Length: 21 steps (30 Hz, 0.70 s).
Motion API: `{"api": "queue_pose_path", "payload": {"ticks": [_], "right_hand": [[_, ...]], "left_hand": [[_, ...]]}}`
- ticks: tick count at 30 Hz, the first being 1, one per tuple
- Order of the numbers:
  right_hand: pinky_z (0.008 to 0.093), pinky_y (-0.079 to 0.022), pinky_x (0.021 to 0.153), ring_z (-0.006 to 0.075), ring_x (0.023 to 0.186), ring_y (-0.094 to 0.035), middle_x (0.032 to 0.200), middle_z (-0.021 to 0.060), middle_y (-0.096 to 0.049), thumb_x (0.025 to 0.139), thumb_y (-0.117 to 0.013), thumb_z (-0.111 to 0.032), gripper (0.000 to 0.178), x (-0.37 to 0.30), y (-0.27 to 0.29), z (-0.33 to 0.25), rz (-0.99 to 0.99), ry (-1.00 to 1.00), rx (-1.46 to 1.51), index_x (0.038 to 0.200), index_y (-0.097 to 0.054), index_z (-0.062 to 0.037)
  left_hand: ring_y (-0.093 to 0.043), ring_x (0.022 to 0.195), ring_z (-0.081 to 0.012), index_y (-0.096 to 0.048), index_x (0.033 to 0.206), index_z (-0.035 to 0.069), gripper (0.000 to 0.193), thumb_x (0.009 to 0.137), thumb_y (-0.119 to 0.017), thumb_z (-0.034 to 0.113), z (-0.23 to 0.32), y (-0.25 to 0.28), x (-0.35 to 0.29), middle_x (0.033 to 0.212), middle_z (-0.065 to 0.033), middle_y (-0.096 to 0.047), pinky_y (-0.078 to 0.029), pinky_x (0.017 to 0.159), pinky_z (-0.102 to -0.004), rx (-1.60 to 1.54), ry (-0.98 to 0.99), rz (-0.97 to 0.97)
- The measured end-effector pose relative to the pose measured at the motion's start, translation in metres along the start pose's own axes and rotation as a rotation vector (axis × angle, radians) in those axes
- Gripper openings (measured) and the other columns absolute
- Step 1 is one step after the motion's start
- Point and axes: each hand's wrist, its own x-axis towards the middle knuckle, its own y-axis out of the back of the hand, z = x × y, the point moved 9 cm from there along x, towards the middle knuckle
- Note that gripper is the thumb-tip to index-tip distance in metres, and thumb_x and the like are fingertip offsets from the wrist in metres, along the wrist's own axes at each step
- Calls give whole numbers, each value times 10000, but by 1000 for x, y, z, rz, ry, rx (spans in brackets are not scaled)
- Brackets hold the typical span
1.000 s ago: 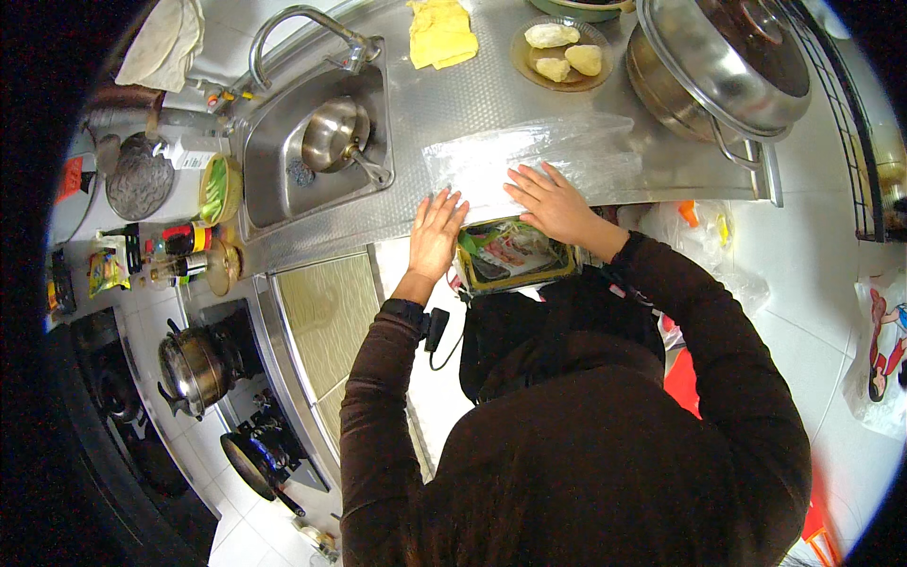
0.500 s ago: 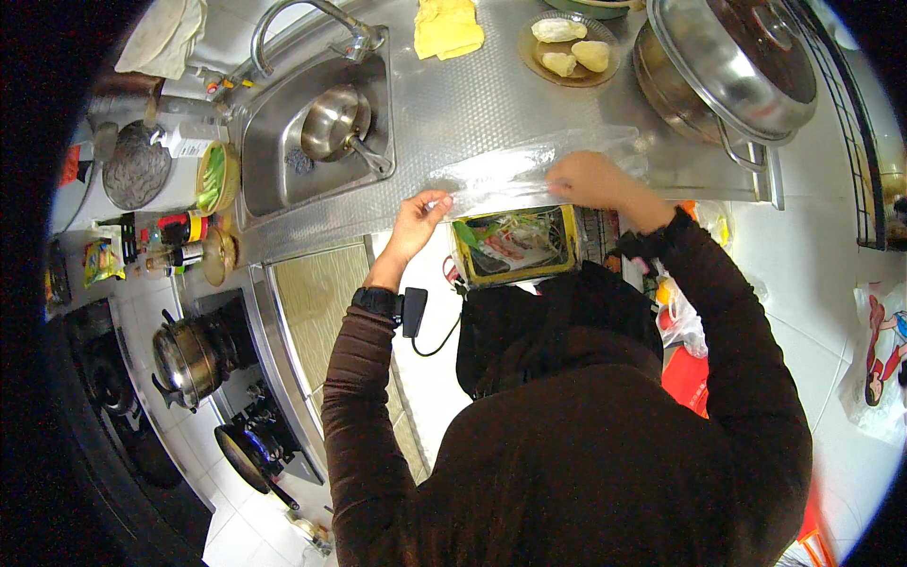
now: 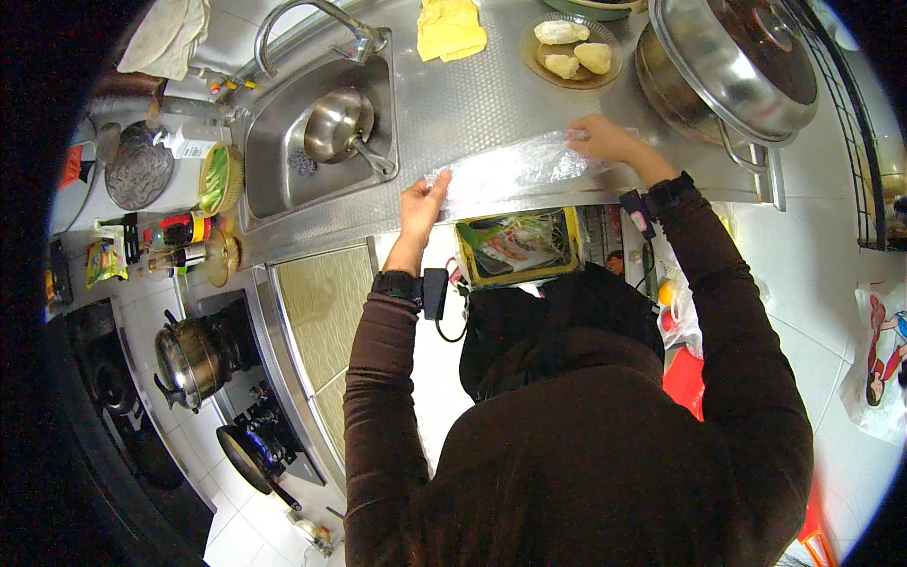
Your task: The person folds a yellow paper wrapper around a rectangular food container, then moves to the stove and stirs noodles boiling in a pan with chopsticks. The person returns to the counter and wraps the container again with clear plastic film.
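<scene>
A strip of clear, shiny plastic film lies along the front of the steel counter. My left hand pinches its left corner between thumb and fingers, close to the counter's edge. At the far right end, my right hand grips the film with its fingers drawn together. Between the two hands the sheet is spread nearly flat and slightly wrinkled. Below the counter edge stands a yellow-rimmed bin with vegetable scraps in it.
Left on the steel counter is a sink with a small steel pan in it. A yellow cloth, a plate bearing pale peeled pieces and a large lidded pot stand behind. On the stove, a frying pan sits over a blue flame.
My right hand has moved farther back, and my left hand slightly right and back. The film, crumpled before, is now spread more evenly between them.
</scene>
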Motion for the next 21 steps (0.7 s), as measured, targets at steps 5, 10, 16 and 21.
{"api": "queue_pose_path", "payload": {"ticks": [5, 10, 16, 21], "right_hand": [[464, -504, 736, 380, 829, -661, 904, 218, -691, 855, -676, -395, 419, -1, -4, 14, 17, -188, 169, 869, -680, 24], [474, -486, 684, 383, 762, -646, 811, 204, -670, 870, -654, -421, 436, -11, 7, 15, 181, -219, 17, 796, -659, 8], [488, -498, 682, 395, 768, -649, 805, 191, -679, 870, -649, -440, 407, -25, 6, 11, 277, -182, -105, 823, -676, -37], [507, -514, 654, 393, 714, -656, 757, 171, -681, 885, -630, -441, 353, -34, 6, 4, 430, -108, -264, 856, -689, -95]], "left_hand": [[-602, 654, -205, -678, 816, -47, 547, 934, -599, 481, -2, 3, 9, 712, -126, -670, -471, 645, -367, 100, -131, 209], [-634, 677, -302, -660, 809, -64, 579, 956, -543, 484, -7, -1, 15, 716, -208, -659, -485, 690, -434, 145, -170, 284], [-635, 687, -347, -644, 805, -50, 465, 963, -563, 380, 1, 0, 3, 734, -205, -659, -485, 688, -447, 270, -211, 348], [-638, 792, -391, -647, 832, 10, 386, 949, -585, 373, 25, 1, -24, 843, -159, -659, -502, 702, -468, 548, -306, 645]]}}
